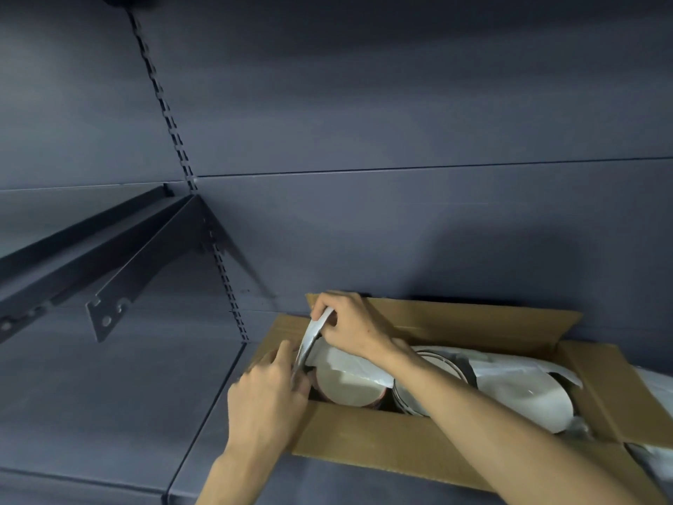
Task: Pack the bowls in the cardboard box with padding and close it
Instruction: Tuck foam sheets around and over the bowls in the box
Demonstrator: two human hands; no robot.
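An open cardboard box (368, 439) sits on a dark shelf at the lower right. Inside it lie several white bowls: one with a dark red rim at the left (346, 390), one under my forearm (437, 362) and one at the right (524, 399). White padding sheets (510, 362) lie over and between them. My right hand (349, 324) reaches across the box and pinches the top of a thin white padding sheet (313, 337) standing on edge at the box's left end. My left hand (269, 395) grips the same sheet lower down, at the box's left wall.
The box's flaps (619, 388) stand open at the back and right. A grey back panel rises right behind the box. A dark metal shelf bracket (120, 278) juts out at the left, with a slotted upright (218, 249) beside it. More white padding (655, 464) lies at the far right.
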